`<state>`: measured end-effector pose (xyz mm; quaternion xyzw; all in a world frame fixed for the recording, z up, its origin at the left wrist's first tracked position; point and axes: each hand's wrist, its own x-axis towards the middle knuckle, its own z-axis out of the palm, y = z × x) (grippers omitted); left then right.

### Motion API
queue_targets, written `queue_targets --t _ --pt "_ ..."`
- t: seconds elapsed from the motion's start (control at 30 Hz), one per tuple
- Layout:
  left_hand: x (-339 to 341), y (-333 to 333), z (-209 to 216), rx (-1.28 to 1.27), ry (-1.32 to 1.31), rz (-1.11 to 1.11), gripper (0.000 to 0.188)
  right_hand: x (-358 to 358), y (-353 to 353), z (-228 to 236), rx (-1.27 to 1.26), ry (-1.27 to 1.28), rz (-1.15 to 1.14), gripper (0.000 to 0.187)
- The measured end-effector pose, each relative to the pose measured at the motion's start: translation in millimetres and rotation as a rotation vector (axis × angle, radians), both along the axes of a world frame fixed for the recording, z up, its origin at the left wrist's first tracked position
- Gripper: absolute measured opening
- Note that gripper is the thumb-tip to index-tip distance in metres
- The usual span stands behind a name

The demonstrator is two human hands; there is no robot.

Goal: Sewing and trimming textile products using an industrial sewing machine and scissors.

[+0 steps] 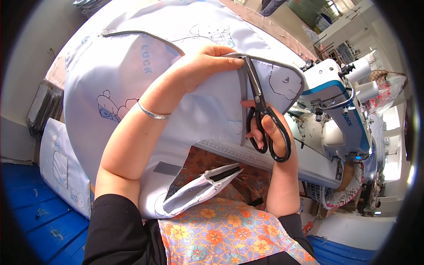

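Note:
A pair of black-handled scissors (257,98) is held in my right hand (274,131), with my fingers and thumb through the loops. Its blades point away from me, and their tips meet the grey binding tape (243,77) close to my left fingertips. Whether the blades are parted is hard to see. Pinched between the fingers and thumb of my left hand (207,66) is the bound edge of a pale blue cloth piece (194,112) printed with cartoon animals. This cloth spreads widely over the table and drapes toward my lap.
To the right stands a white and blue sewing machine (335,104), its bed beside my right forearm. A white plastic basket (329,194) is below it. More printed cloth (62,170) hangs at the left, above blue slatted flooring (39,221). Stacked grey cloth (44,108) lies farther left.

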<state>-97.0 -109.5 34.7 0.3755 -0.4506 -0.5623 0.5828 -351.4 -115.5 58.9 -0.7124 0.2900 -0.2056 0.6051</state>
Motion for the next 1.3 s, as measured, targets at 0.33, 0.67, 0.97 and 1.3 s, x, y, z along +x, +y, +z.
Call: queue_targets --t 0.33,0.67,0.97,1.3 --pt "-1.4 -1.0 -2.3 -0.048 -0.129 0.089 0.025 -1.7 2.0 4.6 -0.044 0.089 -0.001 0.089" --pt "-1.7 -1.0 -2.8 -0.055 -0.151 0.106 0.027 -0.3 0.4 2.7 -0.056 0.092 -0.015 0.091" --pt "-5.7 1.8 -1.4 -0.088 -0.246 0.148 0.028 1.8 2.8 10.7 -0.026 0.128 -0.048 0.087" --pt "-2.5 3.2 -0.7 -0.062 -0.259 0.131 0.029 4.7 4.5 7.1 -0.066 0.127 -0.076 0.086"
